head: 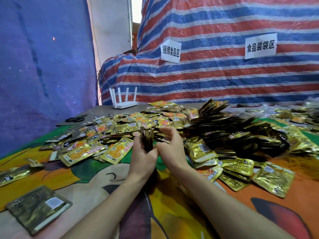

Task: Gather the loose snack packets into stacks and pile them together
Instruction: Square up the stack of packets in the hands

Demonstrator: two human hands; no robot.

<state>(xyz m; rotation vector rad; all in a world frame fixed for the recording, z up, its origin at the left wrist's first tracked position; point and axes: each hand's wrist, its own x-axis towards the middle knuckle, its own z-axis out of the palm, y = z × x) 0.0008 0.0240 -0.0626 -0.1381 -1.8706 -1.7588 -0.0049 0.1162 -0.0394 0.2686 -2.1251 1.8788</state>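
Sorting table, from beside the worker: a person's left hand (143, 156) gripped a stack (147, 140) of gold snack packets held on edge, the fingers curled round its lower end. The right hand (170, 147) sat just right of it, its thumb meeting the left hand at the foot of the stack and its fingers curled above. Whether it pinched anything could not be told. Loose packets (103, 133) lay scattered left of and beyond the left hand, some face up and some face down, on a bright printed cloth (172, 213). Right of the right hand rose a pile (233, 135) of bunched packets, many standing on edge. A lone packet (39, 207) lay left of the left forearm, well apart from the rest. Far beyond the hands stood a white router (123, 100), with black scissors (76, 119) to its left. Behind hung a red, white and blue striped tarp (207, 80) bearing two paper signs (170, 51).
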